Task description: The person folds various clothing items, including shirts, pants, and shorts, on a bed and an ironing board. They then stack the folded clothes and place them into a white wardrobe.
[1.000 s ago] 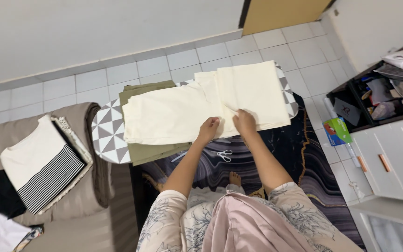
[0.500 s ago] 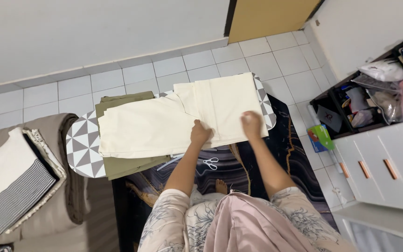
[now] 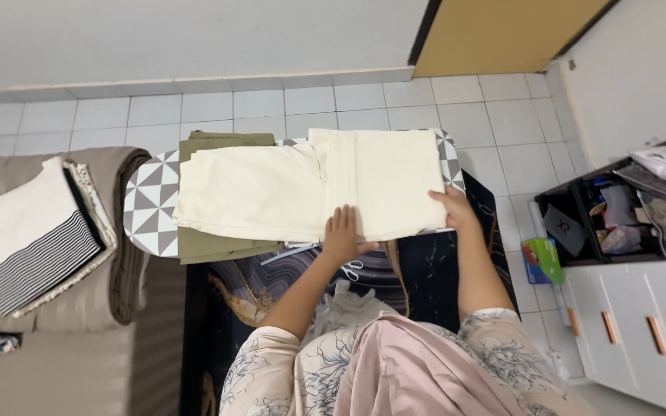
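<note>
White floor tiles [image 3: 217, 104] are filling the far side of the room, and an ironing board [image 3: 152, 204] with a grey-and-white triangle cover is standing across them. On the board, cream trousers [image 3: 310, 185] are lying folded flat, resting on an olive cloth [image 3: 210, 246] that is peeking out at the board's near and far left edges. The left hand [image 3: 342, 231] is lying spread and flat, palm down, on the near edge of the trousers around their middle. The right hand [image 3: 450, 208] is gripping the near right corner of the trousers, fingers curled over the edge, though the exact pinch is hard to tell. Below the board, scissors [image 3: 352, 270] are lying on a dark marbled rug [image 3: 441, 270]. Left of the board, a striped folded shirt [image 3: 32, 235] is sitting on a beige sofa [image 3: 63, 354]; right of the board, a white drawer unit [image 3: 641, 323] is standing. Judging by the hands, the smoothing and squaring of the fold is under way; the next move calls for keeping the layers aligned while pressing out creases.
</note>
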